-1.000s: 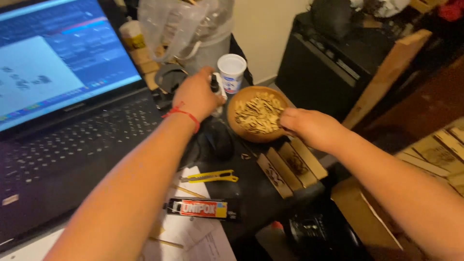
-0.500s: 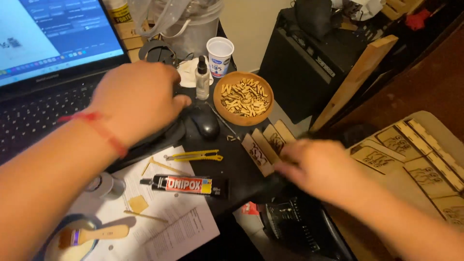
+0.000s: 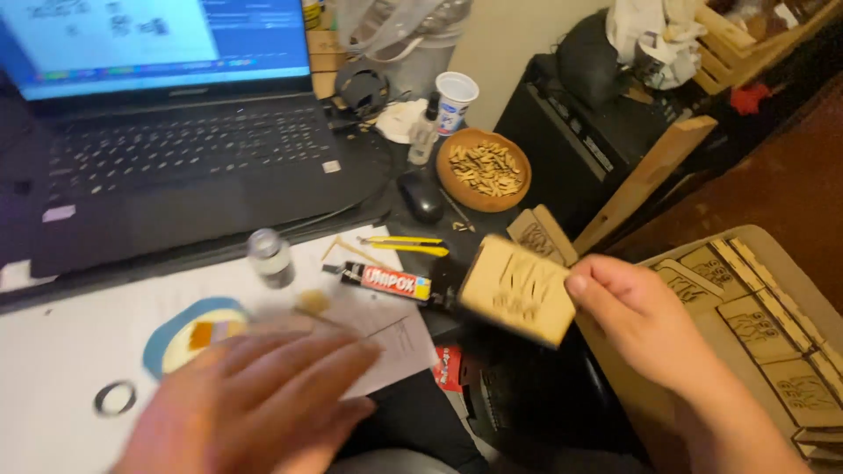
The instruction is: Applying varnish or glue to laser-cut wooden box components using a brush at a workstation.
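Wooden panel [image 3: 518,288] pinched in right hand [image 3: 645,326]; left hand [image 3: 255,399] over paper [image 3: 386,338]

Home craft desk — laptop [image 3: 176,132], glue tube [image 3: 386,281], wooden cutouts [image 3: 518,288]

Warm, dim indoor light over the desk, and the brightest patch is the laptop screen [image 3: 149,39] at upper left, glowing blue-white and nearly washed out. Heavy motion blur smears the left hand [image 3: 255,399] at lower left. The right hand [image 3: 645,325] and its wooden panel [image 3: 518,290] are softly blurred. The right side falls into deep reddish shadow.
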